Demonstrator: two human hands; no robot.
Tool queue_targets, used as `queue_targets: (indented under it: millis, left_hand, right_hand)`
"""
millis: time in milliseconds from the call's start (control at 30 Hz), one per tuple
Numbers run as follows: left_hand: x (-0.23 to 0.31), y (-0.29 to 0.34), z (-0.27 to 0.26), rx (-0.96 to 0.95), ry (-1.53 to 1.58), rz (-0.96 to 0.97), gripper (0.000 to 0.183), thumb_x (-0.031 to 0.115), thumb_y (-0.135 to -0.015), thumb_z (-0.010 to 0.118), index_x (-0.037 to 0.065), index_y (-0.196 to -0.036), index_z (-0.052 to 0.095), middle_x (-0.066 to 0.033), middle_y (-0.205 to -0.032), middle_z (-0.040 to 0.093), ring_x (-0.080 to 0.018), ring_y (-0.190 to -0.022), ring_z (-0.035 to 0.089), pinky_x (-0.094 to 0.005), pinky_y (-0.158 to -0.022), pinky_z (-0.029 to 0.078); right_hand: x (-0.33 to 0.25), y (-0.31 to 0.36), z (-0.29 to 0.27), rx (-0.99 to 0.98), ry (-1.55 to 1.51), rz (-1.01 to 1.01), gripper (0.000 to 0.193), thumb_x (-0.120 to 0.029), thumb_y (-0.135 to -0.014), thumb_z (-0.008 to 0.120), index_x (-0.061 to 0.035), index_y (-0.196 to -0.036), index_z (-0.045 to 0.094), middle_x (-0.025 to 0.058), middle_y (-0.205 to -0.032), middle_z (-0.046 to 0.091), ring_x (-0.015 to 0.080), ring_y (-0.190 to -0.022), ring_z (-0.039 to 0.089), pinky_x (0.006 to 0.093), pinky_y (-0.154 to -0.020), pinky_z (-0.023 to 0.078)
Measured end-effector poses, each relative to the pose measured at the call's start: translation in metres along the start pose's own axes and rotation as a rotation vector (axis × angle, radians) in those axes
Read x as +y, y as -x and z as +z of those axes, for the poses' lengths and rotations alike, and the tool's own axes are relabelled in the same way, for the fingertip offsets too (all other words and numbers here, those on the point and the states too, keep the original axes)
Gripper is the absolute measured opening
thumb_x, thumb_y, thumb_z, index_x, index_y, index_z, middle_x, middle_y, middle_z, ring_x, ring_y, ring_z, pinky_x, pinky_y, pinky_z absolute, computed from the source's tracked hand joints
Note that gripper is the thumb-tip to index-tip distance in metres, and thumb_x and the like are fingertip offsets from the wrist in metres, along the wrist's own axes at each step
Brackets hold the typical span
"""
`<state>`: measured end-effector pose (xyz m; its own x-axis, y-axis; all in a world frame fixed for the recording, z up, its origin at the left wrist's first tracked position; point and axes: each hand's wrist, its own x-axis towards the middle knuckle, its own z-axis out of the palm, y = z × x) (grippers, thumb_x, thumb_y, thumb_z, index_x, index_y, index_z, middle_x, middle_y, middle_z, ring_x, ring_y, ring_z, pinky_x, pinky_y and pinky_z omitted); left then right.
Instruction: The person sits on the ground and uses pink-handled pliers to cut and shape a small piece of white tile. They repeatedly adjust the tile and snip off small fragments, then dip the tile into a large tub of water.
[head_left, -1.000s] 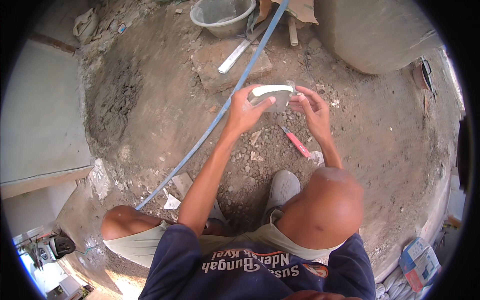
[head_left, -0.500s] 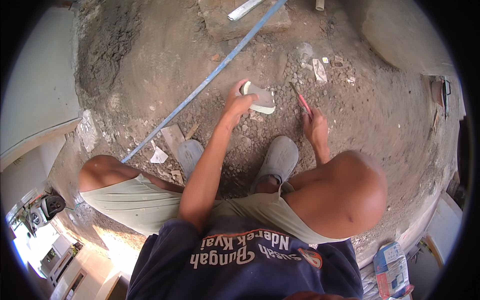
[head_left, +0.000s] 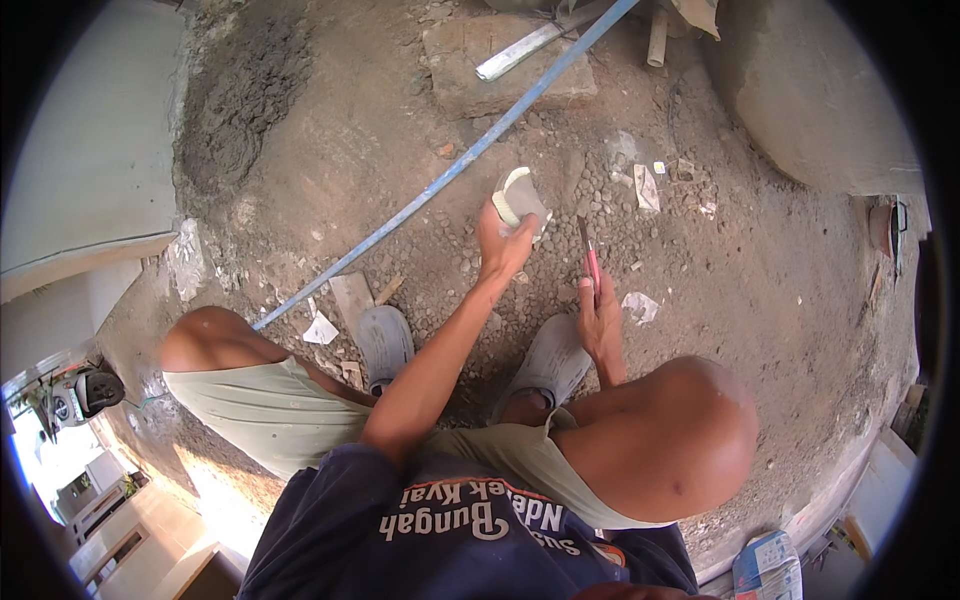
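My left hand [head_left: 506, 243] grips a short, curved grey piece with pale cream edges [head_left: 522, 192], held above the pebbly soil in front of my feet. The piece looks hollow on one side; its exact kind is unclear. Lower and to the right, my right hand [head_left: 601, 322] is closed around the red handle of a thin tool with a narrow dark blade [head_left: 591, 258]. The blade points away from me, a short gap from the grey piece. A whitish scrap [head_left: 640, 307] lies on the ground just right of my right hand.
A long blue bar [head_left: 440, 182] runs diagonally beyond my left hand. Past it are a stone slab [head_left: 465, 85] and a white strip [head_left: 520, 52]. My grey clogs [head_left: 385, 342] stand close below. Wet-looking mortar [head_left: 235, 120] lies far left; a bulky rounded grey object [head_left: 800, 110] stands far right.
The grey piece has been turned in my left hand, so its curved end now faces up. My right hand has come nearer to me and left with the tool. The view has shifted slightly.
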<state>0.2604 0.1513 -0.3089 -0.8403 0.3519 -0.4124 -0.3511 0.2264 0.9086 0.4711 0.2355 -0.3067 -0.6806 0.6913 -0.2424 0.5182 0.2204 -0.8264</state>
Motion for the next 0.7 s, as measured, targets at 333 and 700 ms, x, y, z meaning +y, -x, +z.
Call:
queue_targets:
  millis: [333,700]
  left_hand:
    - [0.187,-0.148,-0.086,0.130,-0.165,0.170,0.049,0.025,-0.097,0.065,0.000,-0.139,0.061,-0.0172,-0.116,0.074,-0.0245,-0.088,0.075,-0.0322,-0.049,0.056]
    - [0.160,-0.254,-0.077,0.358,-0.506,0.212,0.073,0.061,-0.110,0.043,-0.001,-0.142,0.063,-0.0209,-0.141,0.067,-0.0305,-0.133,0.062,-0.0437,-0.110,0.045]
  right_hand:
    - [-0.084,-0.113,-0.070,0.058,0.095,-0.359,0.053,-0.041,-0.113,0.043,-0.0068,-0.150,0.059,0.0193,-0.086,0.068,0.0300,-0.079,0.067,0.0475,-0.078,0.051]
    - [-0.274,-0.223,-0.120,-0.296,0.163,-0.476,0.045,-0.031,-0.111,0.045,-0.0019,-0.141,0.061,0.0328,-0.103,0.071,0.0543,-0.101,0.068,0.0584,-0.091,0.050]
